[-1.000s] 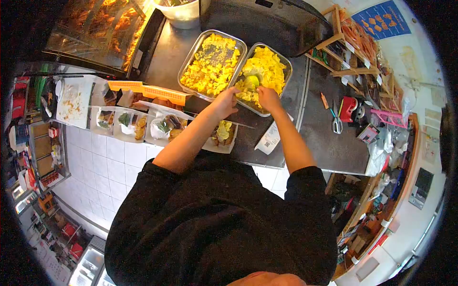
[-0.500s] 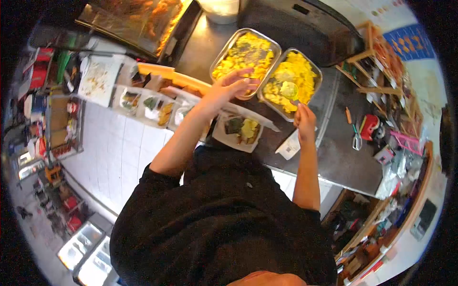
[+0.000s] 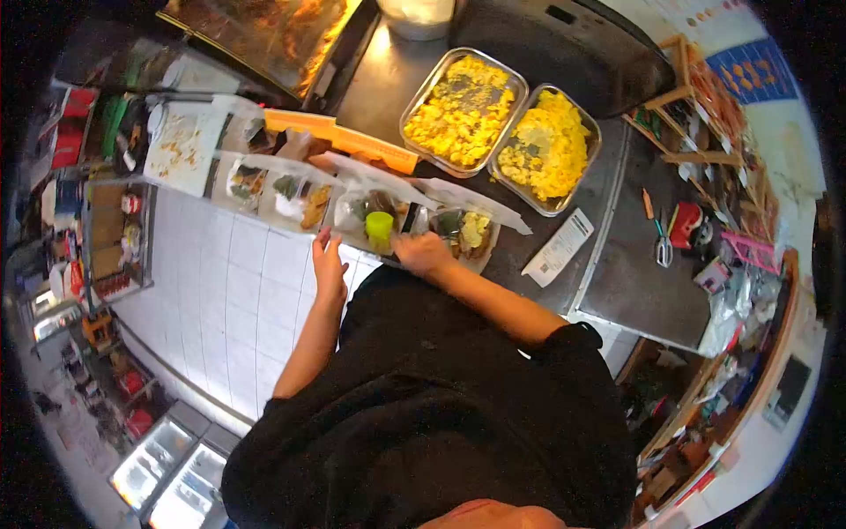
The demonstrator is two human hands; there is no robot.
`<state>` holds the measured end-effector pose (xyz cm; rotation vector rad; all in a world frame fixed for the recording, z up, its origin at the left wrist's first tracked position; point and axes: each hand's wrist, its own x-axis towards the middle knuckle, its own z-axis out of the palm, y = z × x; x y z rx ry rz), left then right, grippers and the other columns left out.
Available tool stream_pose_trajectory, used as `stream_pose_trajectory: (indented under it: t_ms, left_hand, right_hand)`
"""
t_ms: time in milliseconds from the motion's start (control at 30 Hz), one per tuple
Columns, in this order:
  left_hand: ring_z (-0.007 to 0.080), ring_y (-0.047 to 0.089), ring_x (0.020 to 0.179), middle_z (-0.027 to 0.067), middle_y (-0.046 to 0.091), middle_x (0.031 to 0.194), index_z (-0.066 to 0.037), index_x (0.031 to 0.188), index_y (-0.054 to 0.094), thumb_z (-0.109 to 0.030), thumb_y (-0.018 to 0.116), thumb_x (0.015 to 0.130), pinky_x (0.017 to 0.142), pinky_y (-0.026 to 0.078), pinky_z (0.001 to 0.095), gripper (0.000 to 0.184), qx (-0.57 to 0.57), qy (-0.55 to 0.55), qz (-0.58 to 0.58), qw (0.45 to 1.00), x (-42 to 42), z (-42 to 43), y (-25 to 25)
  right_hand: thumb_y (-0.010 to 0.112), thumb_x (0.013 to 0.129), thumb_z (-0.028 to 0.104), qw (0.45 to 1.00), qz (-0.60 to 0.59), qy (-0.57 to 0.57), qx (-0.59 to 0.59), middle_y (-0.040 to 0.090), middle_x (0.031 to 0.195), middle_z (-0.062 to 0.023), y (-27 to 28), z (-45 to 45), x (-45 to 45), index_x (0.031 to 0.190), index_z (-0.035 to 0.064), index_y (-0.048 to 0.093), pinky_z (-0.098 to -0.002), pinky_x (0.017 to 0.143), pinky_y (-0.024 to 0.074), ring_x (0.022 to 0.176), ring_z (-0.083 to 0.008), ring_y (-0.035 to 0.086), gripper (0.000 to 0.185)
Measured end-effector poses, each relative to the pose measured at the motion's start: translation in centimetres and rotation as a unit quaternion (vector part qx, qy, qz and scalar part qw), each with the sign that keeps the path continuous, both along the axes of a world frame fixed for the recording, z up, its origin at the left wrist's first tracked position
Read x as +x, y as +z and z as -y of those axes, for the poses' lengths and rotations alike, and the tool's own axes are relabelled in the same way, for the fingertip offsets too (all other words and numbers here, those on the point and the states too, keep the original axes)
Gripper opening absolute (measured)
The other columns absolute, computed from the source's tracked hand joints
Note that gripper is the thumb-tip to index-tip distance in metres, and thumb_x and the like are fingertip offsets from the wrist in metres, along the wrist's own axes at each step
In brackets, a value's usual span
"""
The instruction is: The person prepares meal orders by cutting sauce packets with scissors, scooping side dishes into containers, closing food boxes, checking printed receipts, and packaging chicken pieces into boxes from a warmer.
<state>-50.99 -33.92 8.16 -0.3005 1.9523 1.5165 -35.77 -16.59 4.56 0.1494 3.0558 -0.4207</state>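
Note:
My right hand (image 3: 426, 254) is closed, blurred by motion, round what looks like the handle of a yellow-green scoop (image 3: 380, 227). The scoop's cup is over the near part of an open takeaway box (image 3: 345, 210), and whether it holds food cannot be seen. Just left of that box's front edge, my left hand (image 3: 330, 267) has its fingers apart and nothing in them. To the right stands another open box with yellow scrambled egg (image 3: 475, 231) and darker food inside. Beyond it, two metal trays (image 3: 501, 161) hold yellow scrambled egg.
More open boxes (image 3: 264, 214) with food stand in a row along the counter edge at left. A printed paper packet (image 3: 560, 248) lies right of the boxes. Further right is a teal-handled whisk-like tool (image 3: 663, 250). A glass-fronted warming case (image 3: 264, 40) stands at the back left.
My right hand has moved left with the scoop, from the right egg tray to a box. My left hand has drawn back from the trays to the front of the boxes.

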Motion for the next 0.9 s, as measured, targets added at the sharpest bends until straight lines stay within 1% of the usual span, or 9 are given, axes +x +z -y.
stream_pose_trajectory:
  t_ms: [167,233,300,400,467,567,633,767,900]
  left_hand:
    - [0.0246,0.048,0.128,0.0113,0.053,0.138,-0.007,0.127,0.057,-0.008,0.062,0.092,0.105,0.041,0.0359,0.035,0.028,-0.158,-0.347,0.924,2.2,-6.9,7.2]
    - [0.0237,0.052,0.125,0.0119,0.055,0.136,-0.005,0.126,0.057,-0.007,0.062,0.095,0.105,0.041,0.0344,0.032,0.101,-0.177,-0.338,0.919,1.6,-10.0,7.5]
    - [0.0237,0.055,0.122,0.0114,0.056,0.133,-0.004,0.126,0.056,-0.006,0.06,0.098,0.105,0.042,0.0364,0.029,0.257,-0.219,-0.205,0.918,2.3,-14.0,9.0]
    - [0.024,0.057,0.12,0.0113,0.057,0.13,-0.003,0.129,0.054,-0.01,0.058,0.1,0.107,0.042,0.0384,0.03,0.312,-0.261,-0.084,0.91,4.5,-20.7,10.8]
    - [0.0258,0.056,0.124,0.0144,0.059,0.13,-0.003,0.131,0.051,-0.015,0.057,0.1,0.11,0.043,0.0409,0.034,0.319,-0.126,0.313,0.886,6.3,-24.7,9.2]
    - [0.0249,0.057,0.1,0.0115,0.058,0.108,-0.003,0.127,0.047,-0.024,0.061,0.095,0.096,0.048,0.0373,0.041,0.188,-0.123,0.382,0.897,8.8,-29.3,3.1]
    - [0.0229,0.053,0.088,0.0104,0.054,0.101,-0.004,0.124,0.046,-0.027,0.06,0.094,0.085,0.047,0.0363,0.04,0.221,-0.139,0.402,0.877,8.4,-30.9,-1.6]
    - [0.0177,0.036,0.062,0.0061,0.042,0.084,-0.006,0.108,0.044,-0.032,0.057,0.092,0.059,0.035,0.0344,0.034,0.156,-0.065,0.4,0.901,10.0,-33.8,0.5]
    - [0.0131,0.03,0.064,0.0011,0.033,0.087,-0.021,0.109,0.048,-0.035,0.06,0.094,0.057,0.03,0.0299,0.024,0.156,-0.051,0.461,0.872,10.2,-34.3,-4.6]
  right_hand:
    - [0.061,0.092,0.014,0.965,-0.222,-0.088,-0.106,0.066,0.075,-0.0107,11.6,-6.3,2.2,0.11,0.0032,0.067,-0.0387,0.059,0.0553,0.064,-0.0281,0.067,0.022]
    - [0.059,0.095,0.015,0.94,-0.249,-0.215,-0.087,0.069,0.078,-0.0129,12.8,-10.8,4.6,0.114,0.003,0.068,-0.0405,0.06,0.0549,0.067,-0.0301,0.069,0.024]
    - [0.058,0.098,0.018,0.918,-0.161,-0.363,-0.005,0.072,0.083,-0.0158,11.2,-16.0,6.9,0.115,0.0029,0.07,-0.0448,0.061,0.0557,0.072,-0.033,0.071,0.026]
    - [0.055,0.097,0.018,0.882,-0.038,-0.468,0.031,0.073,0.084,-0.0163,7.4,-23.0,8.8,0.118,0.0032,0.068,-0.0472,0.062,0.0572,0.074,-0.0344,0.072,0.028]
    - [0.052,0.096,0.015,0.873,0.002,-0.471,0.128,0.072,0.081,-0.0156,4.3,-25.7,9.4,0.12,0.003,0.066,-0.0461,0.059,0.0574,0.069,-0.0332,0.072,0.03]
    - [0.059,0.09,0.013,0.895,0.032,-0.422,0.14,0.072,0.082,-0.0166,0.1,-27.0,8.2,0.099,0.0033,0.069,-0.046,0.061,0.0583,0.07,-0.0323,0.073,0.017]
    - [0.06,0.087,0.012,0.911,0.047,-0.383,0.145,0.072,0.082,-0.0161,1.0,-26.0,6.9,0.092,0.0034,0.072,-0.0455,0.061,0.0584,0.07,-0.0319,0.073,0.015]
    - [0.065,0.078,0.008,0.948,0.053,-0.28,0.144,0.072,0.079,-0.0146,-1.3,-26.0,6.2,0.077,0.0044,0.075,-0.0442,0.061,0.0584,0.071,-0.0317,0.073,0.012]
    - [0.065,0.079,0.009,0.958,0.109,-0.215,0.154,0.073,0.079,-0.0145,-2.5,-26.7,5.9,0.08,0.0063,0.077,-0.0455,0.065,0.0585,0.076,-0.0309,0.074,0.012]
